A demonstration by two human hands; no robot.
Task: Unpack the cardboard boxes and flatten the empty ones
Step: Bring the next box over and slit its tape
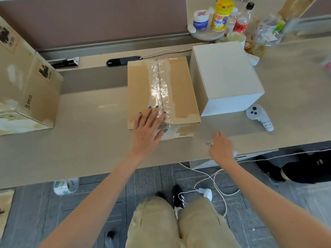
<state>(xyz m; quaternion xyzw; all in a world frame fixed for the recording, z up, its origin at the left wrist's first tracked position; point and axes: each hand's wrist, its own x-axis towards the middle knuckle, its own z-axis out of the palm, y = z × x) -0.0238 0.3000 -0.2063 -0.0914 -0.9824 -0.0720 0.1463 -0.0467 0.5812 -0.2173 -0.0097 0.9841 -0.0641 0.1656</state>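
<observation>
A brown cardboard box [141, 83], sealed along its middle with clear tape [159, 86], lies on the beige table [93, 140]. My left hand [148, 127] rests flat on the box's near edge, fingers spread and straight over the tape. To the right, my right hand [221, 147] hovers over the table near its front edge. Its fingers are curled and pinch a small silvery metal object [208, 143] that points toward the box. A closed white box [225, 77] stands against the brown box's right side. A large brown PICO box [26, 83] stands at the far left.
A white handheld controller [258, 116] lies in front of the white box. Jars and bottles [222, 17] crowd the back right. On the floor are a tape roll [66, 187], white cables [211, 178] and another person's black shoes [304, 169].
</observation>
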